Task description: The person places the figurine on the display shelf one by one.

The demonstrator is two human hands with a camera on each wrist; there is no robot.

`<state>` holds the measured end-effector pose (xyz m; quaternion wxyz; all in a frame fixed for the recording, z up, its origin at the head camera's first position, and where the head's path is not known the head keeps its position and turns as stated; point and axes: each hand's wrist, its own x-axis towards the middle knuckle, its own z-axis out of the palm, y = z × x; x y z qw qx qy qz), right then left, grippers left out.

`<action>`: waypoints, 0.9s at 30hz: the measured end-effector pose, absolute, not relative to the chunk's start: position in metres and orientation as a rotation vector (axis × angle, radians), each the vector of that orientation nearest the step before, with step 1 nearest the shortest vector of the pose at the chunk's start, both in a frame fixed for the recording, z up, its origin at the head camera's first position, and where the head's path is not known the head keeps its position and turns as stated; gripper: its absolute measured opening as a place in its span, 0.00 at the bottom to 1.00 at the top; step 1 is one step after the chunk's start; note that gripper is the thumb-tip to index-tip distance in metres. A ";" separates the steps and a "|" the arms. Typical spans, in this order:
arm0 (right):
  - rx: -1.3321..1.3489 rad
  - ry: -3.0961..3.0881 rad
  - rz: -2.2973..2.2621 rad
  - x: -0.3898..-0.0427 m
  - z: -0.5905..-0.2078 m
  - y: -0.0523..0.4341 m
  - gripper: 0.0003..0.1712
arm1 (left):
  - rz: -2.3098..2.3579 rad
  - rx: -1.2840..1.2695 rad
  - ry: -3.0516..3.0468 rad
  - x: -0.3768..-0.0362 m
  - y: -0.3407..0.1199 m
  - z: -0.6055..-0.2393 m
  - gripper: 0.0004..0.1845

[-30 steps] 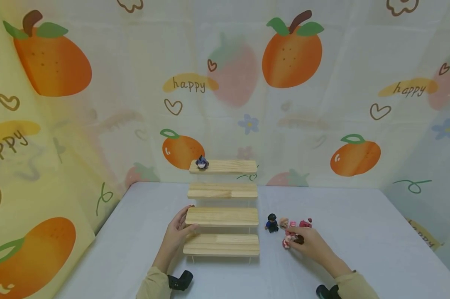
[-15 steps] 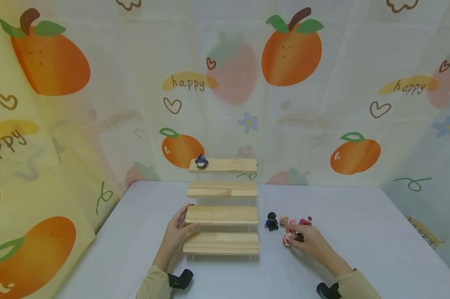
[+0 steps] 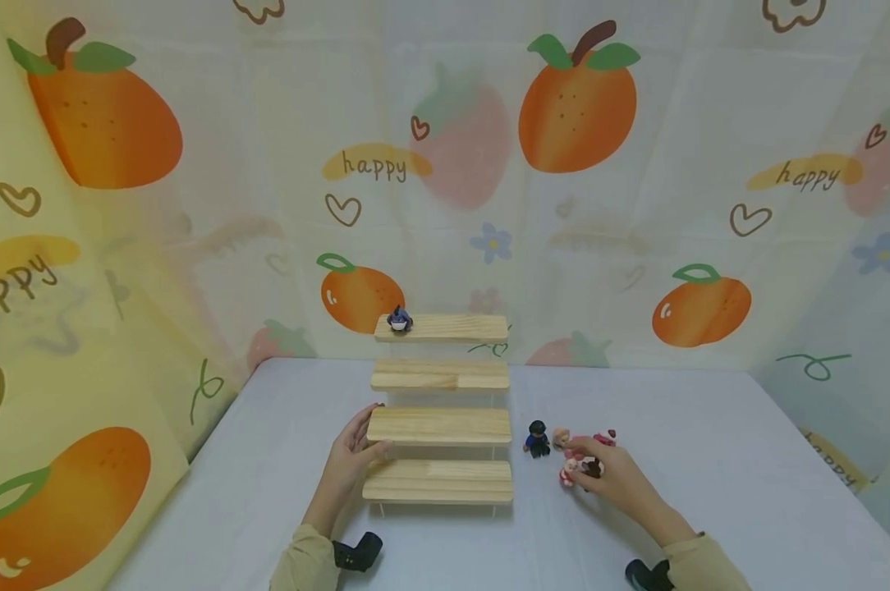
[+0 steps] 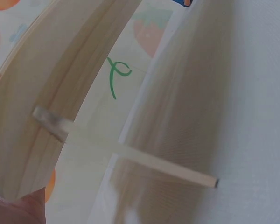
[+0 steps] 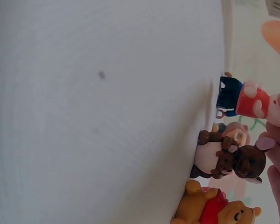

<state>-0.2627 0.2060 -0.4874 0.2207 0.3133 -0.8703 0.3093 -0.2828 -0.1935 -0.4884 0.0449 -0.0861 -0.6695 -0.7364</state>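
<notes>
Pick step: your right hand (image 3: 609, 476) has its fingers (image 5: 276, 158) curled onto the brown bear figure (image 5: 240, 161) in the cluster on the desk (image 3: 711, 460). Left hand (image 3: 349, 460), fingers straight, braces the stepped shelf (image 3: 439, 427). Next I'd expect a clean lift clear of the neighbouring figures.

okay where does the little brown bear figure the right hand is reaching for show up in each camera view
Head: the brown bear figure sits right of the wooden step shelf, partly behind the right hand's fingers.
Left wrist: not in it; only shelf wood and table show.
Right wrist: the figure is low at the right edge, at the fingertips.
Shared landmark for head and right wrist: the red mushroom-capped figure.
</notes>
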 end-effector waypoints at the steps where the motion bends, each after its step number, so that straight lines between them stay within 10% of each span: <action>1: 0.863 -2.402 0.859 -0.263 -0.487 0.206 0.20 | -2.247 -0.262 -2.049 -0.283 -0.193 -0.488 0.40; 27: 0.824 -2.383 0.915 -0.264 -0.476 0.197 0.18 | -2.231 -0.287 -2.055 -0.282 -0.194 -0.489 0.39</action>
